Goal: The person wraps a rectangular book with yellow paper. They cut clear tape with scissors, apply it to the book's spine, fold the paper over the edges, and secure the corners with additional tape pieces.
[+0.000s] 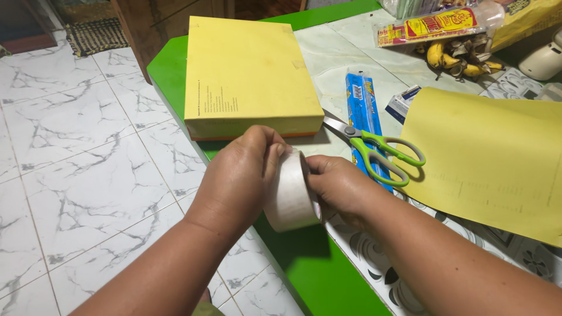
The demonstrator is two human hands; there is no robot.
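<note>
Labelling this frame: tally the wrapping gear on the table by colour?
Yellow: 2, box, paper sheet
Green: 1, scissors
Blue: 1, long packet
White: 1, tape roll between left hand and right hand
Total: 5

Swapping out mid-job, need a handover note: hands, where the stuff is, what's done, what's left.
Left hand: gripping the tape roll from the left, thumb on its rim.
Right hand: holding the roll's other side, fingers on the edge.
Yellow-wrapped box: flat on the green table, just beyond the hands.
Scissors: lying right of the box, on a blue packet.
Yellow paper sheet: spread out at far right.
Done: box appears covered in yellow paper.
Left: no strip pulled from the roll yet; scissors untouched.
</note>
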